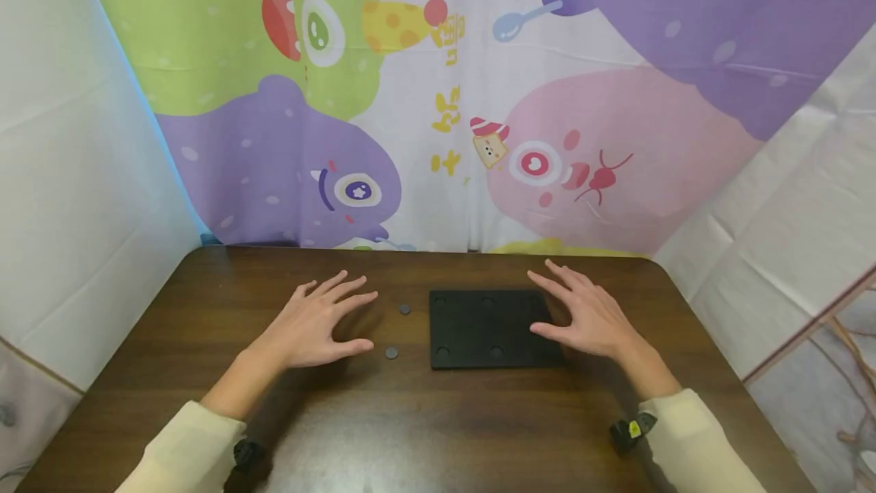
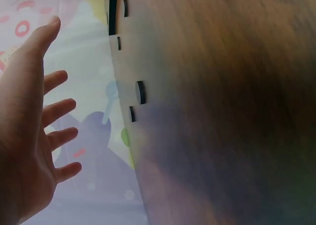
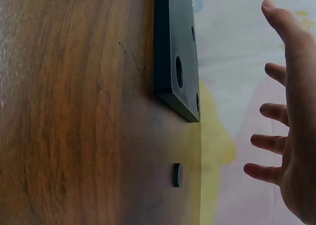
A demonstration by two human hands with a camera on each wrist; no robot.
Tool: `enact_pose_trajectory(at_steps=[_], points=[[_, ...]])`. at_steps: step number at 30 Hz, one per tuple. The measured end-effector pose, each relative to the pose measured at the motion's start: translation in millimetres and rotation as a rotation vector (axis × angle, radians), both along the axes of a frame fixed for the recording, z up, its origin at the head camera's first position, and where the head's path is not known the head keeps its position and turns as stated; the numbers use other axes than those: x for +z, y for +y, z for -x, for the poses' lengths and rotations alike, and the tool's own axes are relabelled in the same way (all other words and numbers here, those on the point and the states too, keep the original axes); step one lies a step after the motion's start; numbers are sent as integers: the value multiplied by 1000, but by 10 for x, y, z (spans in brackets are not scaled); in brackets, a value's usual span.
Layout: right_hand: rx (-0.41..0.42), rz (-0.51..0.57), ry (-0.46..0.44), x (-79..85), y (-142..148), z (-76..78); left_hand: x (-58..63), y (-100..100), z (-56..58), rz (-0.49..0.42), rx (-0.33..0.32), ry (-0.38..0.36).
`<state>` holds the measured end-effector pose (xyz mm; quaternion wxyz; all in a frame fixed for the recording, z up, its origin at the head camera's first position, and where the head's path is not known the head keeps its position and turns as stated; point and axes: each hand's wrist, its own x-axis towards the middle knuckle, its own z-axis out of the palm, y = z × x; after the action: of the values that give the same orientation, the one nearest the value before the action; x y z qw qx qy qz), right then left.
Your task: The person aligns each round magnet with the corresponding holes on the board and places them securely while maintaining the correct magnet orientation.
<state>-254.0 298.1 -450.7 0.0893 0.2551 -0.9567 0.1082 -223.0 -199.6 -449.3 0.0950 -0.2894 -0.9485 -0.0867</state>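
My left hand (image 1: 309, 329) hovers above the table with fingers spread and holds nothing. Just to its right lie a small dark disc (image 1: 404, 310) and a nearer disc (image 1: 391, 353). The left wrist view shows several such discs, among them a thicker-looking one (image 2: 141, 92); some are hidden under the hand in the head view. My right hand (image 1: 591, 318), empty with fingers apart, hangs over the right end of a flat black rectangular plate (image 1: 472, 326). Round recesses (image 3: 179, 72) mark the plate's top. Another disc (image 3: 178, 175) lies beyond the plate's end in the right wrist view.
The brown wooden table (image 1: 411, 424) has rounded far corners. Behind it hangs a curtain (image 1: 424, 196) printed with cartoon monsters. White cloth panels (image 1: 89, 135) stand at both sides. Dark wrist devices (image 1: 624, 436) sit at both sleeve cuffs.
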Motion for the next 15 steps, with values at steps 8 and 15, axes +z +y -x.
enact_pose_trajectory(at_steps=[8,15], points=[[0,-3,-7,-33,-11,-4,-36,71,26,-16,-12,19],[2,-11,-23,-81,-26,-21,-62,143,36,-13,-26,7]])
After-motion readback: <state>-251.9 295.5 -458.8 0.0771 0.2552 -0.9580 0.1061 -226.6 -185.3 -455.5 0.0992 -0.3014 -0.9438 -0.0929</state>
